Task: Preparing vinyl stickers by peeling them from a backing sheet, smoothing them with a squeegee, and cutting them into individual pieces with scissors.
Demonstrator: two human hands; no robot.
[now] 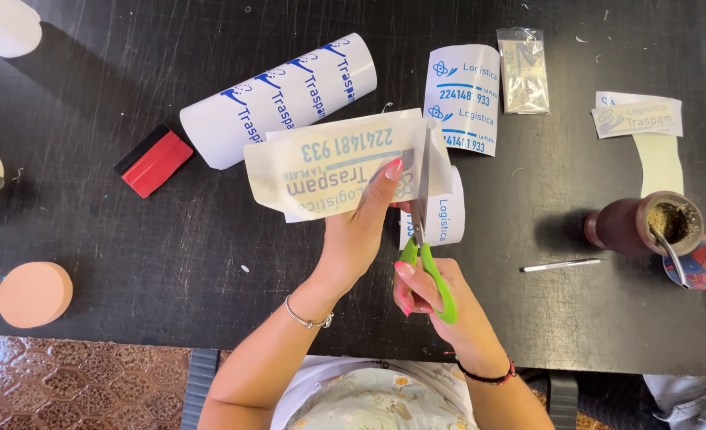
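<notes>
My left hand holds up a printed vinyl sheet with a beige backing, fingers pinching its lower right part. My right hand grips green-handled scissors, whose blades point up and cut into the right edge of that sheet. Beneath the sheet lies another white printed strip on the black table.
A rolled white printed sheet and a red-and-black squeegee lie at the left. More printed decals, a clear bag, cut pieces, a pen, a cup with a metal straw and a round orange block are around.
</notes>
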